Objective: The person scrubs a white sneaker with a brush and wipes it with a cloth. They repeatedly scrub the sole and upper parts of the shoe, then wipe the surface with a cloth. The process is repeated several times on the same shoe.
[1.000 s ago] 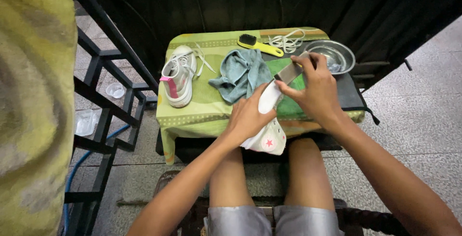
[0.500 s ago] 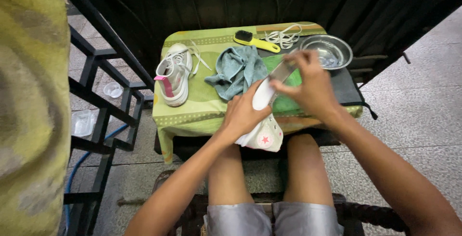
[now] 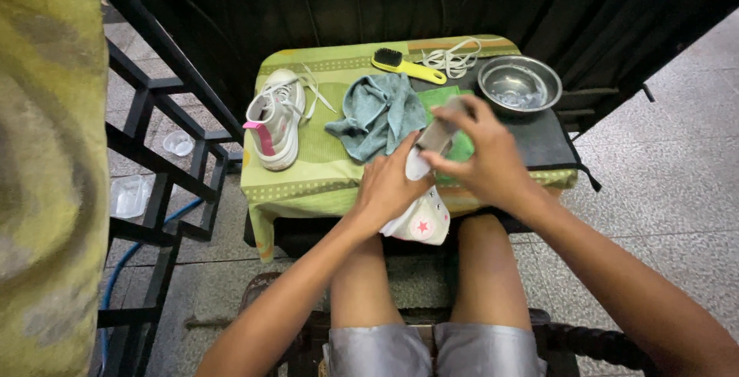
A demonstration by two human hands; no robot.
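My left hand (image 3: 391,185) grips a white high-top sneaker (image 3: 419,219) with a pink star patch, holding it at the near edge of a small table (image 3: 323,185) covered in green cloth. My right hand (image 3: 481,158) presses a small grey block-shaped thing (image 3: 439,132) against the shoe's toe end. The matching white sneaker (image 3: 273,119) with pink trim stands on the table's left side, its laces loose. A grey-blue rag (image 3: 376,121) lies crumpled in the middle.
A yellow brush with black bristles (image 3: 406,65), loose white laces (image 3: 453,55) and a metal bowl of water (image 3: 519,85) sit at the table's far side. A black metal frame (image 3: 165,154) stands left. A yellow-green fabric (image 3: 42,169) fills the left edge. Tiled floor lies right.
My right hand has slid the grey block from the far end of the shoe back toward me along its toe. My left hand keeps its grip. The view shifted slightly.
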